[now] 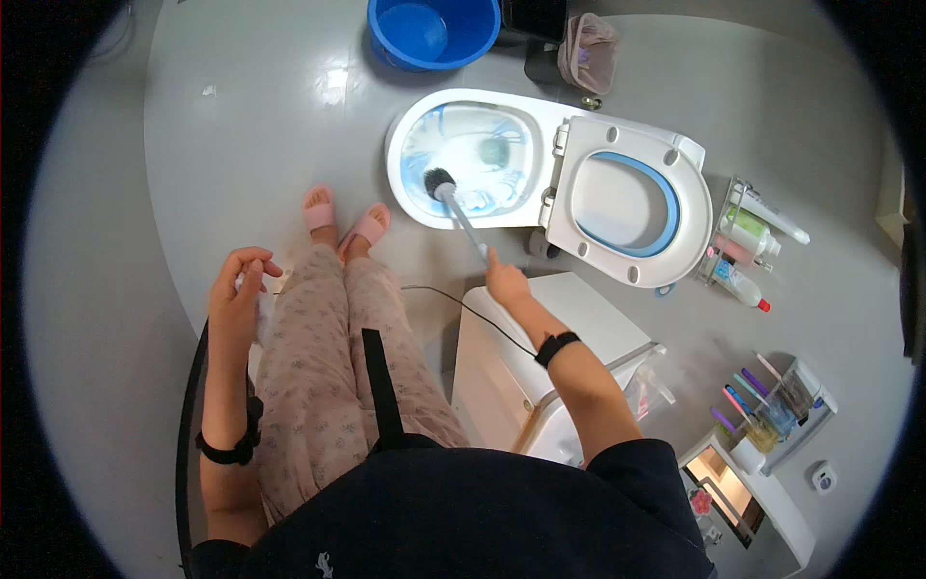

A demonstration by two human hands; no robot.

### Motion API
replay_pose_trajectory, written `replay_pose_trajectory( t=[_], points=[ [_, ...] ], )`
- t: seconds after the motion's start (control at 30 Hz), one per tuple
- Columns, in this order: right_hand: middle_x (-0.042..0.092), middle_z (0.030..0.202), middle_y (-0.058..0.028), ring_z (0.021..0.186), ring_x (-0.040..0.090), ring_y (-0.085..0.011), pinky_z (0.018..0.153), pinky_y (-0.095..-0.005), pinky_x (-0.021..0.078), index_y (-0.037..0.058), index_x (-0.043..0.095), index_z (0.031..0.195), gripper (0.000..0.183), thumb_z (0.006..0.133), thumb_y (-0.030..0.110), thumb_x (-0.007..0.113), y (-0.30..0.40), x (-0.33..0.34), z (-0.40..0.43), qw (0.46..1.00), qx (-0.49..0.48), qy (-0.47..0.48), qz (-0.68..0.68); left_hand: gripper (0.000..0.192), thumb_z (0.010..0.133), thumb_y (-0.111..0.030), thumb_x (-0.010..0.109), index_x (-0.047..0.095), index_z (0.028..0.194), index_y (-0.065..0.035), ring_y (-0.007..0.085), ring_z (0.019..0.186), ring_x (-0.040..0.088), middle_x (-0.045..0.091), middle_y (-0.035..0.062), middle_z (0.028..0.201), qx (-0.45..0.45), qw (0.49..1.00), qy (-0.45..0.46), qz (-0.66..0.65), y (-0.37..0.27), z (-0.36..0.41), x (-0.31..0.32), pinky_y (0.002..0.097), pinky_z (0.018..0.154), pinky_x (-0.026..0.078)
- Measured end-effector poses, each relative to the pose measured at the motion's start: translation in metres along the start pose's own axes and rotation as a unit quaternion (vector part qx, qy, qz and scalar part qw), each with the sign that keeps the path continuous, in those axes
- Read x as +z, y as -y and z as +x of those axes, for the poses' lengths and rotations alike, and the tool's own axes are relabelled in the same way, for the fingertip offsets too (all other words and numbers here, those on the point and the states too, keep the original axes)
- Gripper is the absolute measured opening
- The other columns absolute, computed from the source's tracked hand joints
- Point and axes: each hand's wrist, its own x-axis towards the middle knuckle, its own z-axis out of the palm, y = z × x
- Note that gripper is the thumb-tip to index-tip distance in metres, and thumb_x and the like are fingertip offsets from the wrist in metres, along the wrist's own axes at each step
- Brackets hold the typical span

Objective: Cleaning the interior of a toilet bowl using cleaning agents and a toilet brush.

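My right hand (508, 279) grips the grey handle of a toilet brush (463, 221). The dark bristle head (438, 181) is inside the bowl of a white toilet (463, 96), at the near side of the basin. Streaks of blue cleaner (517, 189) coat the inner wall, and water (494, 152) stands at the drain. The toilet's lid and blue-edged seat (561, 210) are raised. Out to the left, my left hand (237, 293) hangs beside my leg with its fingers loosely bent. Something pale shows by its thumb; whether the hand holds it is unclear.
Beyond the toilet stand a blue bucket (434, 61) and a lined waste bin (589, 61). A white cabinet (492, 347) with a basin is close on my right. Wall racks carry bottles (745, 231) and toothbrushes (752, 387). A thin cable (492, 322) runs from my right wristband.
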Motion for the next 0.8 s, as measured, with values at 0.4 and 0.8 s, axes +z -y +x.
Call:
replay_pose_trajectory(
  t=[0.4,0.8],
  points=[
    [0.056,0.101,-0.0226,0.089,0.057,-0.0378,0.076,-0.0451,0.0460,0.0029,0.036,0.123,0.042,0.082,0.012,0.041,0.014,-0.043,-0.040,0.995,-0.080,0.000,-0.066,0.016,0.088,-0.016,0.043,0.056,0.091,-0.0063,0.0078,0.067,0.040,0.057,-0.0010,0.077,0.024,1.000,-0.012,0.008,-0.006,0.004,-0.020,0.0215,0.064,0.035],
    [0.060,0.093,-0.0180,0.085,0.060,-0.0318,0.071,-0.0424,0.0487,-0.0007,0.046,0.109,0.030,0.081,0.011,0.042,0.006,-0.078,-0.029,0.978,-0.140,0.004,-0.157,0.016,0.087,-0.015,0.043,0.056,0.091,-0.0051,0.0081,0.069,0.042,0.058,-0.0002,0.078,0.035,0.999,0.007,-0.006,-0.006,0.004,-0.008,0.0210,0.064,0.036]
  ],
)
